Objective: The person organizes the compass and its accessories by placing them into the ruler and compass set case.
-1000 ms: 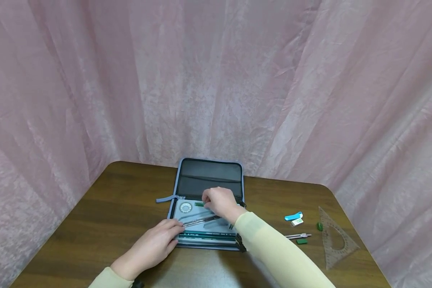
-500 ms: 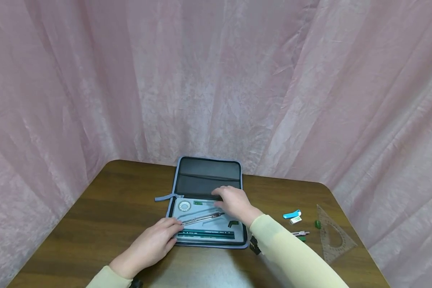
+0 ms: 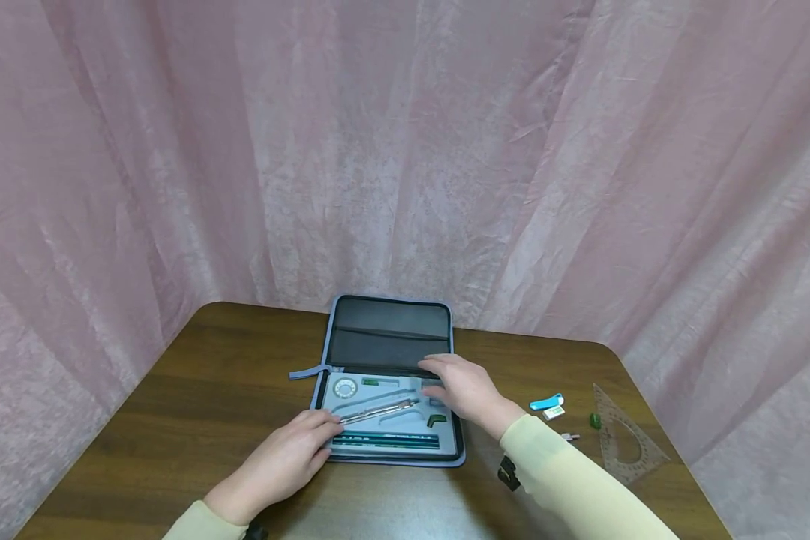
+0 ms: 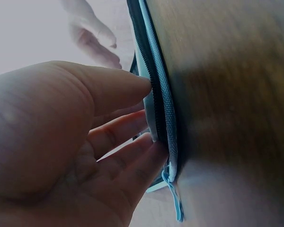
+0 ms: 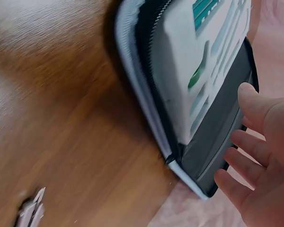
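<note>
Left hand: from my end I see the left hand at the near left corner of the zip case; its fingers lie a little apart, fairly straight, touching the rim, I judge to steady it.
Pencils: the green pencils lie side by side along the tray's near edge, where a long slot would suit their length.
Loose pieces: on the table, right of the case, I have the clear set square, a small green block, a white eraser and a blue piece; the right sleeve hides most of a metal tool.
Compass: the silver compass lies aslant in the open case, its end beside the left fingertips; I cannot tell whether it is fully seated.
Right hand: the right hand hovers over the tray's right side, fingers and thumb apart, gripping nothing.
Far tray: a white disc and a green strip lie near the hinge, apparently in fitted hollows against sliding.
Lid: the black-lined lid lies folded back, exposing the tray.
Backdrop: a pink curtain hangs behind the table.
</note>
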`<state>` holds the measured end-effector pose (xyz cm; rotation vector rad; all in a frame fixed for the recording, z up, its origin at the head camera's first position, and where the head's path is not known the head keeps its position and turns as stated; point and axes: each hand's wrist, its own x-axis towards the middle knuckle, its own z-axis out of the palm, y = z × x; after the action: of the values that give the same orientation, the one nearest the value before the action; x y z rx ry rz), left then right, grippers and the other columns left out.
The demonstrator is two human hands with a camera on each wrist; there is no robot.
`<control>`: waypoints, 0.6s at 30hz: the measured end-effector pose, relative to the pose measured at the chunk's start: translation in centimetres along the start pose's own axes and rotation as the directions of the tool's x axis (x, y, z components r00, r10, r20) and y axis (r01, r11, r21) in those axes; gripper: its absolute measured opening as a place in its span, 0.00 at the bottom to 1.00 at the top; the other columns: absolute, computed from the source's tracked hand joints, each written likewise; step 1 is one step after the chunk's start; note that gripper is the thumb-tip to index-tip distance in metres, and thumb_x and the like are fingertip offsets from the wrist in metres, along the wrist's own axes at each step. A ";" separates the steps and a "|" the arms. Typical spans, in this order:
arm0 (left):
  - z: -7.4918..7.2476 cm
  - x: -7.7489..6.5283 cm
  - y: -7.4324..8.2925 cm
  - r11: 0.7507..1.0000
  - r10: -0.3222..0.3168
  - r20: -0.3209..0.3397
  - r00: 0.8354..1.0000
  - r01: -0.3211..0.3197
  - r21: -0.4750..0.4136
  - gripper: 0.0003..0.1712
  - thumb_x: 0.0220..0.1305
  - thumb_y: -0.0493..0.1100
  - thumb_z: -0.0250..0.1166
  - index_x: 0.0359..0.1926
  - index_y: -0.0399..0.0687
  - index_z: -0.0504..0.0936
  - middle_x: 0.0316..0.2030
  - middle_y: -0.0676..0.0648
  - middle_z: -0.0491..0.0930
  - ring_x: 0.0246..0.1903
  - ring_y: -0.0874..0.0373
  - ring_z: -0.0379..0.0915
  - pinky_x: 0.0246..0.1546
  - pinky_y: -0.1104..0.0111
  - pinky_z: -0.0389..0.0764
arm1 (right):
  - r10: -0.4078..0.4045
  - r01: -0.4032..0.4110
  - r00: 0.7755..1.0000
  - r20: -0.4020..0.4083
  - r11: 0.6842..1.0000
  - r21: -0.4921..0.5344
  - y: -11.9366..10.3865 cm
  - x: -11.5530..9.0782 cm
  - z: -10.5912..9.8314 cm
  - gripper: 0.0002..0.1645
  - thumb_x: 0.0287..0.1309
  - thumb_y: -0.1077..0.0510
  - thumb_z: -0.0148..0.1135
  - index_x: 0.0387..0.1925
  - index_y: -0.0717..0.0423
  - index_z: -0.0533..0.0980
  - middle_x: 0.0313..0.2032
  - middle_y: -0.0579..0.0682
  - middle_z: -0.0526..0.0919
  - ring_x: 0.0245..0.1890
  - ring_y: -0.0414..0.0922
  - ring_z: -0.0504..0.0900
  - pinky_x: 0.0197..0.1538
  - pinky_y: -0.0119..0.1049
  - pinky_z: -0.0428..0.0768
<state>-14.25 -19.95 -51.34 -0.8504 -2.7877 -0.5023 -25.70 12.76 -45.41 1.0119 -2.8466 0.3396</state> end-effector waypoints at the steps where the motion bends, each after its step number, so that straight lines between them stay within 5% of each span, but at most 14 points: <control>1: 0.0 0.0 0.0 1.000 -0.002 0.000 1.000 0.002 0.000 0.22 0.69 0.35 0.78 0.62 0.43 0.88 0.62 0.45 0.84 0.64 0.47 0.79 0.63 0.49 0.84 | 0.004 -0.004 1.000 -0.001 1.000 0.000 0.2 -0.2 0.0 0.28 0.71 0.53 0.77 0.68 0.57 0.82 0.69 0.58 0.83 0.71 0.57 0.80 0.68 0.56 0.81; 18: 0.0 -0.1 0.0 1.000 0.005 -0.010 1.000 -0.005 0.006 0.22 0.68 0.35 0.79 0.61 0.42 0.88 0.61 0.45 0.85 0.64 0.47 0.79 0.62 0.49 0.85 | 0.072 -0.073 0.997 -0.033 0.997 -0.026 3.5 -4.5 -1.2 0.31 0.69 0.54 0.79 0.70 0.56 0.82 0.70 0.57 0.82 0.71 0.57 0.79 0.68 0.59 0.82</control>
<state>-14.20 -19.99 -51.35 -0.8509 -2.7755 -0.4959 -24.46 18.45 -45.59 0.8923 -2.8559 0.3199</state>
